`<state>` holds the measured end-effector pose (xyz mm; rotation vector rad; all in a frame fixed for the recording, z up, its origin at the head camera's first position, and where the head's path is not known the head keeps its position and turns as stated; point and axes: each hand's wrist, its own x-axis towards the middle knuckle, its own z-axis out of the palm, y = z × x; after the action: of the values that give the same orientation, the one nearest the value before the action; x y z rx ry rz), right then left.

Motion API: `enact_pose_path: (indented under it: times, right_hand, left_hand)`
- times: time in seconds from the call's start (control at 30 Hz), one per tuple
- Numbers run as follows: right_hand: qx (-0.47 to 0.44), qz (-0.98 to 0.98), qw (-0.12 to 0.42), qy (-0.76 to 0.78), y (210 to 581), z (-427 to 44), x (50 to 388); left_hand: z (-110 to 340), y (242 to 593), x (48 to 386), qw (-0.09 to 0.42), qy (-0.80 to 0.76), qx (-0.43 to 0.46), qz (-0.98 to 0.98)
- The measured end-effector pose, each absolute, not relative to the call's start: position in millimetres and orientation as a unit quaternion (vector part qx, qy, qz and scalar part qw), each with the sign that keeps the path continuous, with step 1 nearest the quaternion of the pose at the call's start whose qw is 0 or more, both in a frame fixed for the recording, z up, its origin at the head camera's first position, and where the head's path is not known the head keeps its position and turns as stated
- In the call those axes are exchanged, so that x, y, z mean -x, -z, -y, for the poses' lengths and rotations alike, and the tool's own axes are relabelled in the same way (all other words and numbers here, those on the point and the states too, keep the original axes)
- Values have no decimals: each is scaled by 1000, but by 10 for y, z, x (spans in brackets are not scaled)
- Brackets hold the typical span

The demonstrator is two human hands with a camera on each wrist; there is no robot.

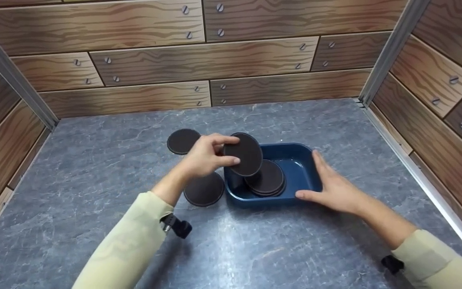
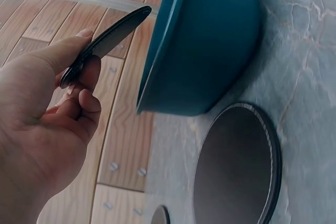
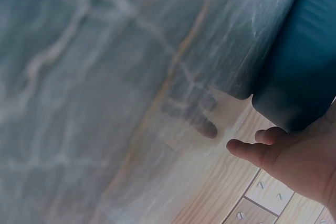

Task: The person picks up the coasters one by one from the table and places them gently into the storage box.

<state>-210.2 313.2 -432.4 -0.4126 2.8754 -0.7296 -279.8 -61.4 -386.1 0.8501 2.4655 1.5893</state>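
Note:
My left hand [image 1: 205,156] pinches a round dark coaster [image 1: 244,155] between thumb and fingers, tilted above the left end of a blue rectangular tub [image 1: 301,172]. Inside the tub, toward its left side, lies a small stack of similar coasters [image 1: 266,177]. With thumb and fingers spread, my right hand [image 1: 337,190] rests against the tub's right end; in the right wrist view its fingers [image 3: 249,152] look straight. The left wrist view shows the held coaster [image 2: 113,38] nearly edge-on, beside the tub's outer wall [image 2: 210,40].
Left of the tub, a coaster with a stitched edge [image 1: 204,189] lies flat on the grey marbled table [image 1: 106,180]. Another coaster [image 1: 183,141] lies farther back. Wood-patterned panels [image 1: 150,60] enclose the table at the back and sides.

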Motion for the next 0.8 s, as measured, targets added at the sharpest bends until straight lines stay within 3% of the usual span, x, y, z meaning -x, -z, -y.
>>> enact_pose_path:
  times: [0.23,0.8]
  right_hand:
    - [141,-956,69,248,4306,-3135,2094]
    - [144,-954,71,252,4303,-3128,2096]
  left_hand:
    - [398,3949,2822,71,-502,-281,-815]
    - [114,4041,2786,39,-333,-319,-887]
